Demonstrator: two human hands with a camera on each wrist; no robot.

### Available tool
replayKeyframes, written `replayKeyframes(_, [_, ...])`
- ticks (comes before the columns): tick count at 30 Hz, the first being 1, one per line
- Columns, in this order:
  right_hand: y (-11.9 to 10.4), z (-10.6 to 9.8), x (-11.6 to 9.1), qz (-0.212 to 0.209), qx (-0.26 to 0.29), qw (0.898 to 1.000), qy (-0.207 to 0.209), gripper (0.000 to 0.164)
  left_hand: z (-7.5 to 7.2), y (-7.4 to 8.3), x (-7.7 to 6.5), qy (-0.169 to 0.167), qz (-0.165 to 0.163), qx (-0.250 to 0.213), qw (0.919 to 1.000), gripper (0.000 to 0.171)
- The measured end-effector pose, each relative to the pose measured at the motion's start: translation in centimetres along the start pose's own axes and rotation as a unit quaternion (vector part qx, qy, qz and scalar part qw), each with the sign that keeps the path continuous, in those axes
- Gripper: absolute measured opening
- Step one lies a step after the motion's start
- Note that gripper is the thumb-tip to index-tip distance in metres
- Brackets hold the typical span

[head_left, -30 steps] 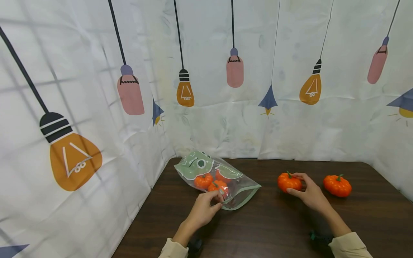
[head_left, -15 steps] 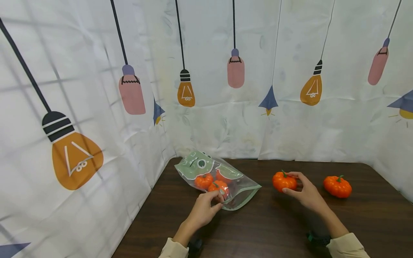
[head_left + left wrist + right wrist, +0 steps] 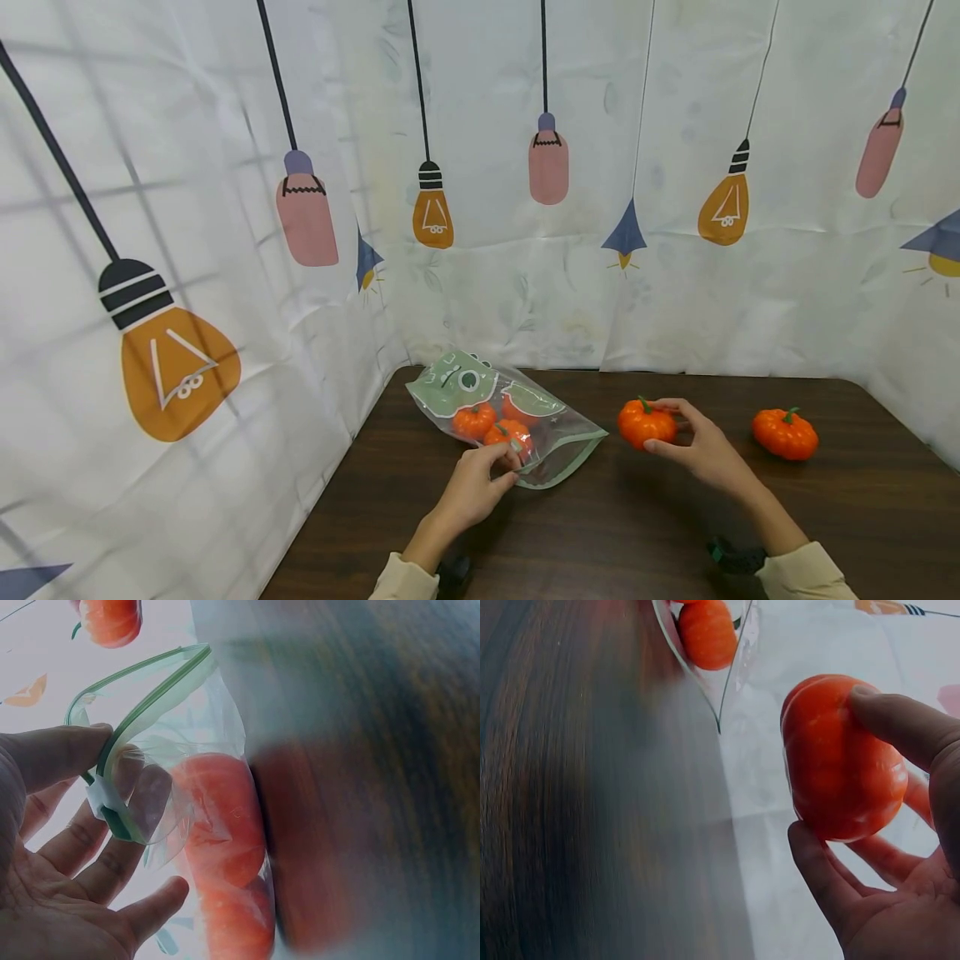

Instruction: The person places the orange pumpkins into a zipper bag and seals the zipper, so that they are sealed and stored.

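Observation:
A clear zip bag (image 3: 570, 429) with a green printed creature face lies on the table, its green-edged mouth spread toward the right. Inside it are 3 small orange pumpkins (image 3: 473, 422). My left hand (image 3: 474, 486) pinches the bag's rim near the white slider (image 3: 105, 796), seen in the left wrist view. Right of the bag, my right hand (image 3: 701, 450) grips another orange pumpkin (image 3: 643, 423) with a green stem, thumb on one side and fingers on the other. The right wrist view shows this pumpkin (image 3: 840, 761) raised off the table.
One more orange pumpkin (image 3: 785, 433) sits on the dark wooden table (image 3: 600, 533) at the right. White curtains (image 3: 495, 292) printed with lamps hang along the back and left edges. Dark straps (image 3: 735, 557) circle the wrists.
My right hand has carried the gripped pumpkin left, closer to the bag's mouth. The left hand and the bag stay in the same place.

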State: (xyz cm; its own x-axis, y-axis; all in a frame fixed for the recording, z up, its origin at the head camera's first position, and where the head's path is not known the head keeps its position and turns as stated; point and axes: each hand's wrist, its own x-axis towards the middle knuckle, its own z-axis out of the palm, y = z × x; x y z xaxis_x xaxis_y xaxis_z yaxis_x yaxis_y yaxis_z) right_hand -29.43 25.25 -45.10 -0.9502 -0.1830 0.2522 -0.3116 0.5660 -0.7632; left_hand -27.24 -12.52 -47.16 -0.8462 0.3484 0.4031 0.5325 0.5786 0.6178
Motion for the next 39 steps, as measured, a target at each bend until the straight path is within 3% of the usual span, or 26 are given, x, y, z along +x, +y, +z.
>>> replayKeyframes(13, [-0.8, 1.7, -0.1, -0.015, 0.043, 0.998, -0.037, 0.061, -0.1, 0.1, 0.0, -0.001, -0.005, -0.002, 1.0, 0.016])
replayKeyframes(25, [-1.3, 3.6, -0.2, -0.054, 0.069, 0.993, -0.085, 0.058, -0.2, 0.2, 0.0, -0.004, -0.007, -0.007, 0.9999, 0.015])
replayKeyframes(39, [-2.0, 5.3, -0.5, -0.087, 0.061, 0.988, -0.109, 0.056, -0.2, 0.1, 0.0, -0.003, -0.005, -0.001, 1.0, 0.015])
